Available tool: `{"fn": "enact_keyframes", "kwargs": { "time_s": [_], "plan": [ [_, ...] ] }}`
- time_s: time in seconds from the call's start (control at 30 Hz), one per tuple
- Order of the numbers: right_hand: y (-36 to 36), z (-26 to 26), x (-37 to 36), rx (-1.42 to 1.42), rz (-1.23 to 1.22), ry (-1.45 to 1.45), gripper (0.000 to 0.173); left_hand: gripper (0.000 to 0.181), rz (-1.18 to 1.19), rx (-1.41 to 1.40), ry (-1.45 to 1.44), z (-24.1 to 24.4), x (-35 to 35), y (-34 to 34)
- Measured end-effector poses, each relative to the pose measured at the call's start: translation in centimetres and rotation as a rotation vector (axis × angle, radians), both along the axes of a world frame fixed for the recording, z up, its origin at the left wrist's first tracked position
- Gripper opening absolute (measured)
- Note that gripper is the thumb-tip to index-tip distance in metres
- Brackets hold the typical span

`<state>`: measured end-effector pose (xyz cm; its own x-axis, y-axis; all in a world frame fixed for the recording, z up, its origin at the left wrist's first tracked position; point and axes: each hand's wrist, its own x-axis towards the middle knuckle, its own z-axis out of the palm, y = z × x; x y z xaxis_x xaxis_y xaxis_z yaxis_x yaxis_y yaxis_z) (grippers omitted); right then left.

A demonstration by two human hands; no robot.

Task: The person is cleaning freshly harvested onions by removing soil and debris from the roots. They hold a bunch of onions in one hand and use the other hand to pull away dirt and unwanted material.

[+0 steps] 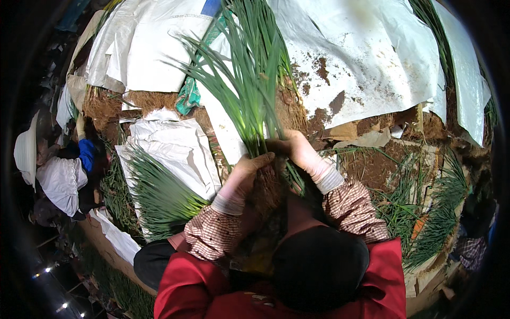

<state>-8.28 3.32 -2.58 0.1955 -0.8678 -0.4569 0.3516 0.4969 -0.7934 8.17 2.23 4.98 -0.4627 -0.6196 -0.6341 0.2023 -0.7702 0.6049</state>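
My left hand [255, 165] is closed around the base of a bunch of long green leafy plants [249, 107], like scallions or chives, with brown roots hanging below. At the right side of this bunch is my right hand [293, 145], its fingers curled around some of the stems near the base. The bunch's leaves fan up and to the left, over a larger heap of similar plants [287, 56] with bare roots. To the left of my left forearm, a pile of green plants [163, 191] lies on a white sack [179, 147].
White sheets [354, 60] smeared with soil and more white sacks [155, 48] cover rooted bundles ahead. A green plastic bag [189, 95] lies between them. Loose green leaves [402, 211] are strewn at right. A person in a white hat [27, 149] works at far left.
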Motion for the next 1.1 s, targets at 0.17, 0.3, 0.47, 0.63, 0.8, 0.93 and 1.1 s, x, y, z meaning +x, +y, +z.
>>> {"fn": "enact_keyframes", "kwargs": {
  "time_s": [0.17,0.3,0.47,0.63,0.8,0.93,1.1],
  "plan": [
    [0.7,1.5,0.1,-0.053,-0.158,0.062,0.018,0.023,0.211,0.247,0.105,3.8,-2.2,1.8],
    [1.3,4.3,-0.2,-0.537,-0.180,0.859,0.018,0.026,0.121,0.074,0.090,2.4,-1.9,1.1],
    [5.3,0.3,-5.6,-0.563,0.866,1.340,0.032,0.035,0.230,-0.285,0.017,1.6,3.2,-1.8],
    [-2.0,2.6,-8.0,-0.183,0.349,1.509,0.037,0.032,0.156,-0.243,0.185,1.9,0.1,-2.1],
    [-5.5,1.6,-5.4,-0.155,0.167,0.973,0.037,0.029,0.159,0.074,0.149,-0.4,-0.1,-1.8],
    [2.7,4.7,-2.3,-0.514,0.522,1.084,0.028,0.026,0.083,0.135,0.073,2.4,-1.6,-1.6],
    [-1.0,5.5,-3.2,-0.153,0.179,0.430,0.036,0.023,0.101,0.041,-0.061,-0.6,0.0,-0.4]
  ]
}}
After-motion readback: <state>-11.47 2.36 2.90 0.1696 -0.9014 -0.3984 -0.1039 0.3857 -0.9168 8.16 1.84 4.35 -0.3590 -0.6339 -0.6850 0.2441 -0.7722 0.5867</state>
